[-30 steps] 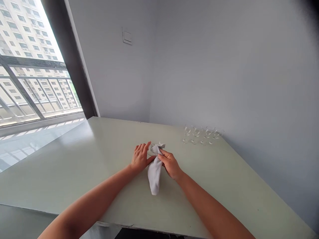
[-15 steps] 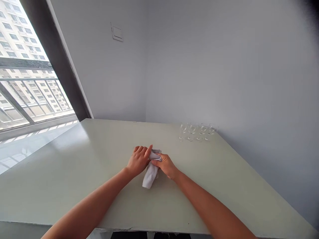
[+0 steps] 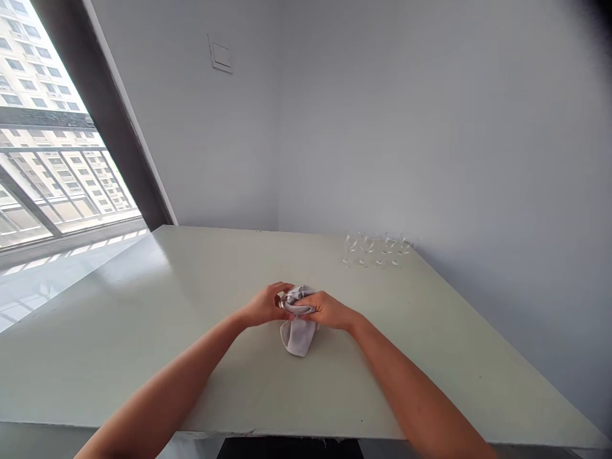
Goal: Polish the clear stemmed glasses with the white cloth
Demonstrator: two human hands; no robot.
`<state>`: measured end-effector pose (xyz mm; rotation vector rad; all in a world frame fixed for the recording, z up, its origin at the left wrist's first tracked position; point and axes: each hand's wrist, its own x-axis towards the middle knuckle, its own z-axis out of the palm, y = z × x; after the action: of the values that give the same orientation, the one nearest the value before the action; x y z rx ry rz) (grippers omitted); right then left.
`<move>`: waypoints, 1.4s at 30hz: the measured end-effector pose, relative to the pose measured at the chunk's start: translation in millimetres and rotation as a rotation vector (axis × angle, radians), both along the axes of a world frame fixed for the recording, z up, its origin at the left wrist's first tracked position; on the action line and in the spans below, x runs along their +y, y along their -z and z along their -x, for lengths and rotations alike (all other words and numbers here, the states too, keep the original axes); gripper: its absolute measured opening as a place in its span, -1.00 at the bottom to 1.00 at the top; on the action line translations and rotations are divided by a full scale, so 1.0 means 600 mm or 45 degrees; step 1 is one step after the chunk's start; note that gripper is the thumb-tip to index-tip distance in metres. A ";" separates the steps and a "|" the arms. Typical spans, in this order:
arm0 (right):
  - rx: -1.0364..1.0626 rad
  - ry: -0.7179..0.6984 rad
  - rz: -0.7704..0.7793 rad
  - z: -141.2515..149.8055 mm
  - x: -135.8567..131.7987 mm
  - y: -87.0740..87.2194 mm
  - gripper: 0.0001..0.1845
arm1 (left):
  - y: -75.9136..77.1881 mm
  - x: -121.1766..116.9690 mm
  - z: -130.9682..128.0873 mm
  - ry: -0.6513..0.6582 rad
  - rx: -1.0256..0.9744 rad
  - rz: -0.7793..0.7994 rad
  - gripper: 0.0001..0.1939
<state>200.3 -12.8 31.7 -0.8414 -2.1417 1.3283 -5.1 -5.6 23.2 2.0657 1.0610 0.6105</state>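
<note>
Cloth (image 3: 299,336), centre stage over the smooth, pale green bench (image 3: 229,376), and the right hand (image 3: 332,311) grips it firmly, fingers deep in the folds! Left hand (image 3: 265,307), curled in a loose C, holds a shiny clear glass (image 3: 281,301), mostly hidden. Soft, matte, greyish fabric, bunched on top, long axis near-to-far, blunt loose end pointing at the near edge

A clear object (image 3: 282,301) was mostly hidden by the white cloth (image 3: 299,336) and the fingers (image 3: 283,286). Some fingertips of the right hand (image 3: 329,309) were covered by the cloth. Both forearms (image 3: 176,376) were cut off by the bottom edge, as was the dark thing (image 3: 289,449) below the surface (image 3: 272,398). The outlines of the far glasses (image 3: 368,245) were too faint to be counted.
</note>
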 end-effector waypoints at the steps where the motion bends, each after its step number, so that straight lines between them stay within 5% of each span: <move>1: -0.011 -0.024 0.003 -0.003 -0.002 -0.004 -0.82 | -0.008 -0.001 0.004 0.095 -0.046 0.120 -0.42; 4: 0.056 0.007 0.123 -0.003 -0.001 -0.003 -0.84 | -0.019 -0.003 0.014 0.101 0.030 0.050 -0.36; 8: 0.448 0.239 0.431 0.008 0.012 0.015 -0.70 | -0.011 -0.002 0.013 -0.207 0.318 -0.713 -0.49; 11: 0.628 0.328 0.552 0.014 0.017 0.020 -0.61 | -0.006 0.002 0.011 -0.263 0.359 -0.969 -0.64; 14: 0.530 0.206 0.493 0.009 0.011 0.008 -0.61 | -0.007 0.006 0.018 -0.287 0.186 -0.707 -0.67; 18: 0.243 0.027 0.406 -0.009 0.002 -0.013 -0.65 | -0.013 0.010 0.030 0.072 -0.053 0.082 -0.64; 20: 0.192 0.009 0.411 -0.013 0.004 -0.012 -0.66 | -0.012 0.011 0.031 0.208 -0.055 0.269 -0.59; 22: 0.264 0.088 0.434 -0.010 0.011 -0.003 -0.66 | -0.009 0.009 0.026 0.105 -0.013 0.150 -0.61; 27: 0.693 0.447 0.707 0.017 0.022 0.029 -0.68 | -0.006 -0.004 0.002 -0.286 0.299 -0.896 -0.65; 29: 0.776 0.467 0.768 0.028 0.017 0.032 -0.67 | -0.008 -0.006 0.002 -0.286 0.395 -1.074 -0.68; 32: 0.639 0.324 0.629 0.029 0.003 0.017 -0.65 | -0.013 -0.003 0.012 -0.267 0.381 -0.948 -0.72; 38: 0.145 0.019 0.333 -0.014 -0.002 -0.024 -0.66 | -0.019 -0.003 0.020 0.017 0.158 0.013 -0.57; 40: 0.178 0.022 0.369 -0.021 0.006 -0.021 -0.67 | -0.019 -0.009 0.011 -0.002 0.200 0.010 -0.56; 42: 0.331 0.121 0.442 -0.017 0.014 -0.009 -0.68 | -0.017 -0.014 0.001 -0.159 0.268 -0.317 -0.61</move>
<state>210.6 -4.6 37.3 -0.8355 -1.6798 1.6851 -5.8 -14.2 33.6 2.3322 1.2978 0.6232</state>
